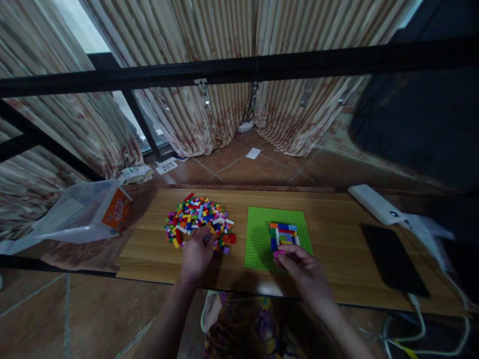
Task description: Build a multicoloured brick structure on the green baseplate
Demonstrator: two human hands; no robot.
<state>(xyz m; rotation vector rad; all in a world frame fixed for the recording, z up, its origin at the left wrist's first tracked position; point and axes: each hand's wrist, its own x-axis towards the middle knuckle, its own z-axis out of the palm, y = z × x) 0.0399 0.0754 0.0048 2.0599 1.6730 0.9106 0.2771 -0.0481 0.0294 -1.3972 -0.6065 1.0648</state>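
My left hand (197, 250) reaches into the near side of a heap of loose, mixed-colour toy building bricks (200, 212) on the table. Its fingers are curled down among the bricks, and whatever lies between the fingertips is hidden. A pink brick (279, 254) is pinched between the thumb and fingers of my right hand (301, 264). That hand is over the green baseplate (258, 234), at the near left corner of a square layout of coloured bricks (283, 228). The pink brick is close to the layout; whether it touches the plate I cannot tell.
The wooden table (149, 254) also bears a black tablet-like slab (392, 257) and a white device (376, 203) with cables at the right. A clear plastic box (78, 214) with an orange label stands at the left. A dark rail (239, 70) crosses before the curtains.
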